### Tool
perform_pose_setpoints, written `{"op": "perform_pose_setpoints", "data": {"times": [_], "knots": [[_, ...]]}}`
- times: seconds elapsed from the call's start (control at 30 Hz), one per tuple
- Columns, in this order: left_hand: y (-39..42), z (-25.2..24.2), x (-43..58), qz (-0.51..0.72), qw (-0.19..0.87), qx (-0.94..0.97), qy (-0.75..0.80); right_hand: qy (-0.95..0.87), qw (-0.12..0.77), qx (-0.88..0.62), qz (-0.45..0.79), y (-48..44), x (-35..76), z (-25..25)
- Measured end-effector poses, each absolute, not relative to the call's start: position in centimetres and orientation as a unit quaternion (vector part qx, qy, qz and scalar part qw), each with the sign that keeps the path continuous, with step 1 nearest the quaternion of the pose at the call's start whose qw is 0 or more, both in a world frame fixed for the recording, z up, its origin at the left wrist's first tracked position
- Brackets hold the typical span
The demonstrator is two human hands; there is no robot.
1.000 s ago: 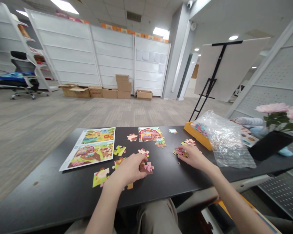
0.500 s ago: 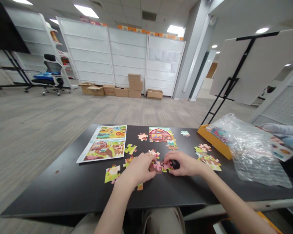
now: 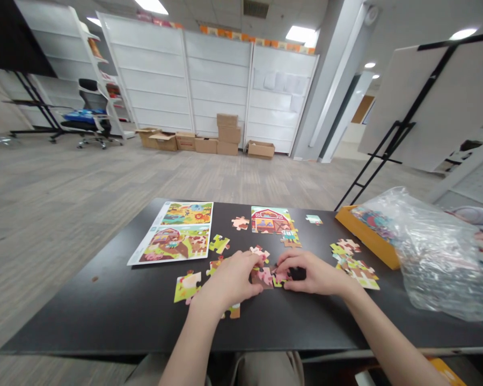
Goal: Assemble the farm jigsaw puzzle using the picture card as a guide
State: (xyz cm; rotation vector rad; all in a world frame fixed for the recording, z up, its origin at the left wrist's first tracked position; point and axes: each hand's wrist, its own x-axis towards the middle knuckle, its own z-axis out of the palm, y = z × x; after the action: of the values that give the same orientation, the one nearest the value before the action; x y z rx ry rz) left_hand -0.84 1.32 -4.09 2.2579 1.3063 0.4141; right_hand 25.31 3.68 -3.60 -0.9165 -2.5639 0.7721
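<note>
My left hand (image 3: 232, 279) and my right hand (image 3: 310, 273) meet at the middle of the black table (image 3: 104, 311). Both pinch small pink and brown jigsaw pieces (image 3: 265, 276) and press them together between the fingertips. A joined barn section (image 3: 271, 220) lies farther back. A printed reference sheet (image 3: 177, 238) with farm pictures lies to the left. Loose pieces (image 3: 187, 285) sit by my left wrist, and another cluster of pieces (image 3: 354, 264) lies to the right of my right hand.
An orange box (image 3: 366, 236) and a crumpled clear plastic bag (image 3: 438, 257) sit at the right end of the table. Behind stand an easel with a white board (image 3: 410, 118), cardboard boxes (image 3: 225, 134) by white wall panels, and an office chair (image 3: 86, 115).
My right hand came from the cluster on the right to the centre and brought a piece against the one under my left hand. The camera view turned slightly right and down.
</note>
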Motion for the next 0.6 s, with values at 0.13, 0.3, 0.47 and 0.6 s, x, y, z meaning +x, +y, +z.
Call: {"op": "perform_pose_setpoints", "data": {"times": [0.13, 0.3, 0.47, 0.6], "knots": [[1.3, -4.2, -0.8, 0.155, 0.248, 0.829, 0.477, -0.892, 0.151, -0.326, 0.274, 3.6, 25.2, -3.6], [1.5, -4.3, -0.6, 0.154, 0.238, 0.833, 0.475, -0.883, 0.147, -0.354, 0.27, 3.5, 25.3, -3.8], [1.4, -4.2, -0.7, 0.16, 0.237, 0.833, 0.473, -0.89, 0.145, -0.335, 0.272, 3.1, 25.6, -3.4], [1.1, -3.9, -1.2, 0.158, 0.248, 0.829, 0.476, -0.894, 0.115, -0.308, 0.303, 2.9, 26.4, -2.5]]}}
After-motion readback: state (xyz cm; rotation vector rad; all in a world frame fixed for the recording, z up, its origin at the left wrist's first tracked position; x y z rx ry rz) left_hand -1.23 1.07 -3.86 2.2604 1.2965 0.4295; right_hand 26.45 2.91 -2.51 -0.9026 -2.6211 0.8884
